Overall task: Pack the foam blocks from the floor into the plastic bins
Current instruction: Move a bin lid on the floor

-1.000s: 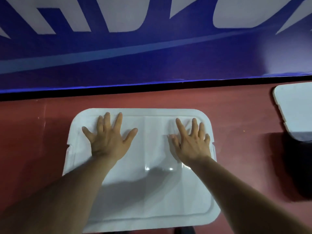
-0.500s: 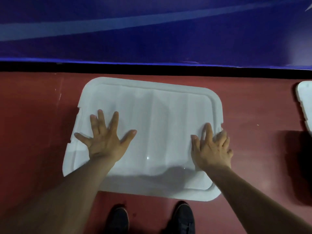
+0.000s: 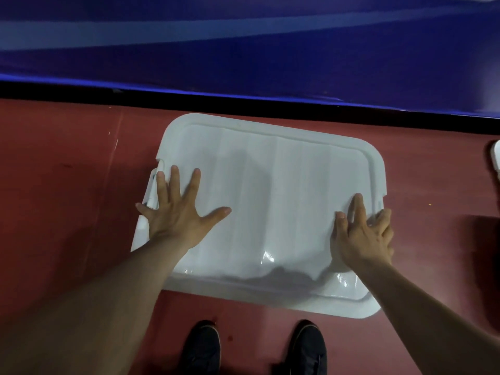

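While the left hand presses splayed flat on the white lid, the right hand rests loose-fingered, gripping nothing, on its opposite edge.

I have a dark red floor under the camera, with a few pale scuffs on its left part, ending on the far side at a black strip. A white plastic bin with its lid on sits on it in the middle, slightly skewed, its far left corner close to the strip. A dark left shoe and right shoe stand just near of it. At the right edge another white piece lies well apart from the bin, mostly cut off
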`<act>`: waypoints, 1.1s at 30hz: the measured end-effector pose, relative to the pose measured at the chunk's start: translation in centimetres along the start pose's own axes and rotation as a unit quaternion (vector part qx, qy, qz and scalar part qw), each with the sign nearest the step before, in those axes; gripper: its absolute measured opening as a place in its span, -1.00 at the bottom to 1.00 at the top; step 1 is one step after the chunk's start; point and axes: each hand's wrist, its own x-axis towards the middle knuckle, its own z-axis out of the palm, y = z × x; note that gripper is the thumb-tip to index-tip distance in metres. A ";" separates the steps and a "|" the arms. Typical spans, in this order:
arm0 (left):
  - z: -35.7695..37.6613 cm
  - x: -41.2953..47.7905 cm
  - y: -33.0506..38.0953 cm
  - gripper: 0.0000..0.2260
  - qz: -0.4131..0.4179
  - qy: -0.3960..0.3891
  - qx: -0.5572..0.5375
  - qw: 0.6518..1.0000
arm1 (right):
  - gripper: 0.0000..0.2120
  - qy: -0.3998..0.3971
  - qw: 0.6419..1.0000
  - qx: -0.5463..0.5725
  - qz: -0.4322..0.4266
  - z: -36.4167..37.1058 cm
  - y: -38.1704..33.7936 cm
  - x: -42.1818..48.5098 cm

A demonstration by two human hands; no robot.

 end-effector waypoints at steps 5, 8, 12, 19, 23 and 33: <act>0.2 0.0 0.0 -0.01 0.006 0.003 0.016 1.000 | -0.46 0.002 1.000 -0.006 0.001 0.1 0.2 0.0; 0.2 0.0 0.1 -0.02 0.003 0.000 0.027 1.000 | -0.44 -0.006 1.000 0.006 -0.004 0.1 0.4 0.1; 0.5 -0.1 0.6 -0.04 -0.006 -0.017 0.039 0.999 | -0.42 -0.013 1.000 0.006 -0.015 0.2 0.8 0.2; 0.5 0.1 0.6 -0.06 -0.006 -0.023 0.053 0.998 | -0.42 0.011 1.000 0.010 -0.027 0.9 1.0 0.0; 0.5 -0.4 1.0 -0.08 0.013 0.028 0.058 0.998 | -0.42 -0.007 0.999 0.017 -0.031 0.5 1.1 0.2; 1.0 -1.0 13.3 -0.17 0.177 0.102 0.049 0.978 | -0.37 -0.002 0.998 -0.008 -0.063 -1.3 3.5 0.1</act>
